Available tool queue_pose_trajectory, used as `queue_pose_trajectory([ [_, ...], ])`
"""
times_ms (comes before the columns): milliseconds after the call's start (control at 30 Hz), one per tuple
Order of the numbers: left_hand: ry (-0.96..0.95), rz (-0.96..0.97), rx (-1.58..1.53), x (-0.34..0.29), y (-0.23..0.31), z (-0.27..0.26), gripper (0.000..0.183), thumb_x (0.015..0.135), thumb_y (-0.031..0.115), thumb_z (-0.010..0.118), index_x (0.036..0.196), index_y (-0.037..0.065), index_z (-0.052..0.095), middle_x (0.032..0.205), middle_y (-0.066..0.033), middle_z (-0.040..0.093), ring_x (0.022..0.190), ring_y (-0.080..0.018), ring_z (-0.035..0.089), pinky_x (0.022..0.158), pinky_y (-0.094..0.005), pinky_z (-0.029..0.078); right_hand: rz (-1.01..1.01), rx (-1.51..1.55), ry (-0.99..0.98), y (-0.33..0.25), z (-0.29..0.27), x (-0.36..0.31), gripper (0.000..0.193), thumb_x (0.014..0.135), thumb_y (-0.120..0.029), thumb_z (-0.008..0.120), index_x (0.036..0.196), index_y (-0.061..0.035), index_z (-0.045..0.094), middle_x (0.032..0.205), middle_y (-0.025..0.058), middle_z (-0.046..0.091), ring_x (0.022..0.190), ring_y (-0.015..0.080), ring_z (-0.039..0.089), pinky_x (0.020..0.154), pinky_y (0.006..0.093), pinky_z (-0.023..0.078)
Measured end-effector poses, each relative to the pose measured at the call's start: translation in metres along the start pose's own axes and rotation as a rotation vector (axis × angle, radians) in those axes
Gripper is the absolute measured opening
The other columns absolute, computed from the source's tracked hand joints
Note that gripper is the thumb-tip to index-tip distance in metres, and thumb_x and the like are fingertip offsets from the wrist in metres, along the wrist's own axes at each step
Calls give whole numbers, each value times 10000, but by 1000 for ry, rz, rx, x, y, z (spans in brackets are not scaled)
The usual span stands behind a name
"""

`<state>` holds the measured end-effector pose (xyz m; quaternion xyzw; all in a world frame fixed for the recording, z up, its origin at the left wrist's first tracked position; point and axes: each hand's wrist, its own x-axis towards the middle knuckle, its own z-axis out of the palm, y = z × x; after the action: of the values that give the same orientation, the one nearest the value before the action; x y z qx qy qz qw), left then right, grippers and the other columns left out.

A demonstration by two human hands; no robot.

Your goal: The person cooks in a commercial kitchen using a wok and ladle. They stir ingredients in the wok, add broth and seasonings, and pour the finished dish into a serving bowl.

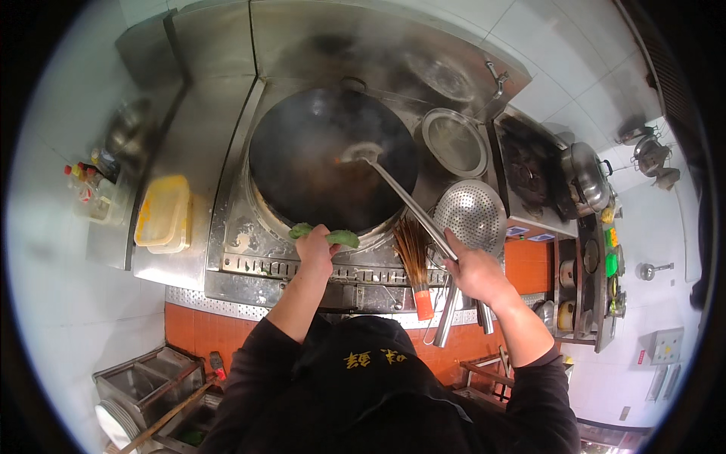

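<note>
A large black wok (291,155) sits on the steel stove, with steam hazing its inside. My left hand (314,250) is closed on a folded green cloth (342,238) at the near rim; the cloth hides whether the fingers also grip the wok. In my right hand (478,274) is the long handle of a metal ladle (408,198). The ladle's bowl is down inside the wok, right of centre, beside a small orange patch. Steam blurs the wok's contents. A bamboo wok brush (412,253) with a red-orange handle and a perforated skimmer (470,216) lie close to my right hand.
A round metal lid or pan (454,142) rests right of the wok, below a wall tap (496,79). Yellow-stained plastic tubs (163,213) and bottles (89,181) stand at left. Farther right are a lidded steel pot (585,178) and shelves (586,265).
</note>
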<state>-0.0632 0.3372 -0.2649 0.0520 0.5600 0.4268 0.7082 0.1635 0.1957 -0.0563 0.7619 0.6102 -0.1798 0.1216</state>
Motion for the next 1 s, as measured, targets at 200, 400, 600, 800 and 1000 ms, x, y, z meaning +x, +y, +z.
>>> queue_pose_trajectory([
  [200, -55, -7, -5, -4, -2, 2, 148, 816, 38, 566, 917, 90, 470, 841, -58, 542, 755, -229, 625, 670, -381, 561, 66, -80, -107, -43, 28, 51, 650, 936, -183, 466, 1537, -134, 223, 903, 219, 693, 844, 390, 676, 810, 482, 527],
  [400, -7, 52, -12, -9, -2, 5, 118, 818, 49, 591, 890, 20, 503, 873, -92, 550, 747, -234, 632, 629, -367, 582, 6, 255, -58, -33, 36, 80, 684, 928, -214, 520, 1532, -110, 216, 1052, 238, 680, 948, 413, 663, 859, 492, 513],
  [600, -38, 23, 12, -9, -2, 0, 153, 826, 61, 584, 942, 73, 486, 886, -71, 549, 777, -227, 635, 655, -383, 564, 35, 184, 41, -10, 21, 27, 640, 942, -249, 518, 1509, -97, 263, 933, 234, 685, 895, 433, 651, 830, 508, 504],
  [800, -15, 9, 26, -6, -3, 3, 151, 830, 69, 585, 943, 71, 485, 879, -64, 542, 770, -222, 625, 654, -379, 561, 80, -40, -10, -16, 38, 46, 688, 891, -155, 488, 1528, -85, 236, 901, 236, 692, 823, 382, 684, 756, 499, 529],
  [1000, -11, 22, 9, -11, 2, 5, 170, 833, 62, 586, 958, 65, 471, 904, -74, 535, 778, -229, 621, 650, -381, 561, -11, 146, -10, -47, 50, 82, 693, 944, -215, 502, 1548, -122, 175, 931, 232, 685, 859, 370, 678, 783, 480, 527],
])
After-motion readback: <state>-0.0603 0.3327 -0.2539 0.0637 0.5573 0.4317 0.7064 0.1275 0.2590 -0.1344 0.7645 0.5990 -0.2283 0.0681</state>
